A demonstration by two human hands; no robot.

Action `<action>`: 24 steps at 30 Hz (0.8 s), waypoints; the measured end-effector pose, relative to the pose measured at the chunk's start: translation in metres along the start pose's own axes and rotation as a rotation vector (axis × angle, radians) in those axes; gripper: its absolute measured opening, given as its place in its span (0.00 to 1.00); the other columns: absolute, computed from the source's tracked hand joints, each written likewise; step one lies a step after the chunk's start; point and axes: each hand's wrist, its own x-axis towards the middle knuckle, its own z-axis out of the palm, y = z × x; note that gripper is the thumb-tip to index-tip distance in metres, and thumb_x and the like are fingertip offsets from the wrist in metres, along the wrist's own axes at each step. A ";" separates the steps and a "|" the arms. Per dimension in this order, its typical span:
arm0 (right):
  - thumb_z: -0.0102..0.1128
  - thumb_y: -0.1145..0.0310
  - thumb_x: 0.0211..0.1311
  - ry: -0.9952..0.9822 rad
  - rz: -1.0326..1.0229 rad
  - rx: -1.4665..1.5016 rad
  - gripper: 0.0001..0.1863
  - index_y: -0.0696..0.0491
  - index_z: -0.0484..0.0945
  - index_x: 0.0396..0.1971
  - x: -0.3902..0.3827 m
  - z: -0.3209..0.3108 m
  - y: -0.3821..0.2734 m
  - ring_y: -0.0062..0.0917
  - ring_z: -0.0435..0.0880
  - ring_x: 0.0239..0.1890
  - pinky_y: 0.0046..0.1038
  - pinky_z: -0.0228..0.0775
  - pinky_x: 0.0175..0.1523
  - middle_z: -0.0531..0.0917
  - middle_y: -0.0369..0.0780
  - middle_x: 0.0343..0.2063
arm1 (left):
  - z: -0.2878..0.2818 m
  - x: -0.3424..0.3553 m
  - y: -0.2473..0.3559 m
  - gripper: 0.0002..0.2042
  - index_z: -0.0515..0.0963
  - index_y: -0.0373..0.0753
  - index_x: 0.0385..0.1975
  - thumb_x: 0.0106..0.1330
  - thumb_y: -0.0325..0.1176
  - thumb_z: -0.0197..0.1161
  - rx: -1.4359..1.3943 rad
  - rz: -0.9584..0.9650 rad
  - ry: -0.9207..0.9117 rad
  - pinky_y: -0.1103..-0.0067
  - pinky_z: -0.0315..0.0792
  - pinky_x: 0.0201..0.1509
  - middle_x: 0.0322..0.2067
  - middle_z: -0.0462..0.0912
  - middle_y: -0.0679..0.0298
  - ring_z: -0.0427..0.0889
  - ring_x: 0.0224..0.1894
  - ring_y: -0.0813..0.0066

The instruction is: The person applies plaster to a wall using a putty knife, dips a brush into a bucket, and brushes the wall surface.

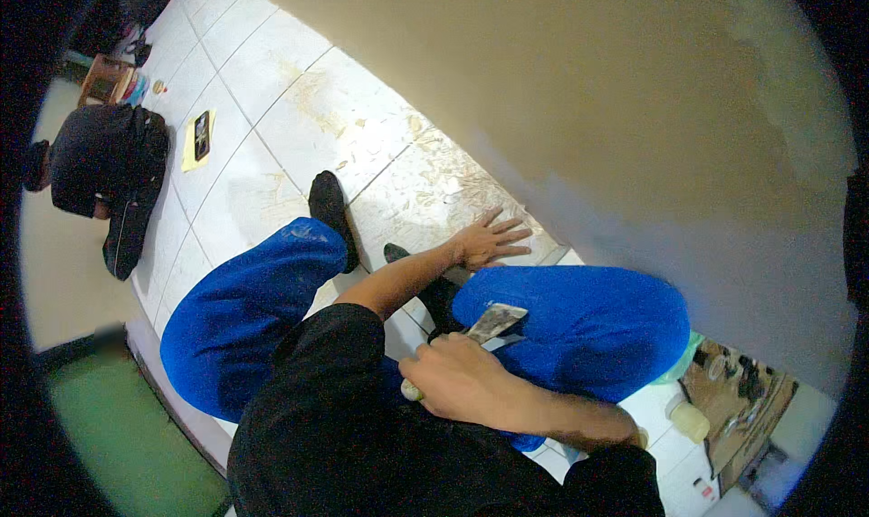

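Greyish metal, smeared pale, is what sticks out of the right hand (463, 378): a scraper (496, 323), its fingers wrapped tight around the handle, blade just beyond the knuckles over the blue trousers (579, 327). The left hand (491, 243) has its fingers fanned wide, nothing gripped. Looks palm-down on the tiled floor (244, 100), though I can't swear to full contact.

Just past those left fingertips is a spread of pale shavings (444, 175), running along the foot of the wall (543, 82). I'd call this the clearing-up stage, left hand bracing or brushing while the blade is held off the floor. If the blade's wanted, it'd have to come over the leg and down low at the tiles, left fingers clear of the edge.

Containers: off to the right of the right fingers there's a cream tub (690, 421), contents hidden, beside a brown mat or tray (738, 395) (can't tell which) with small dark bits on it. Far ahead and left of the left fingers, a brown box (105, 77) next to something bluish; no idea what's inside.
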 end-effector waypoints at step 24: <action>0.64 0.70 0.51 -0.143 0.052 0.028 0.09 0.56 0.80 0.33 0.015 -0.010 0.005 0.41 0.84 0.38 0.40 0.73 0.44 0.83 0.46 0.30 | -0.048 -0.144 -0.145 0.40 0.50 0.29 0.71 0.71 0.57 0.47 0.130 -1.406 0.471 0.34 0.32 0.68 0.73 0.45 0.41 0.37 0.76 0.42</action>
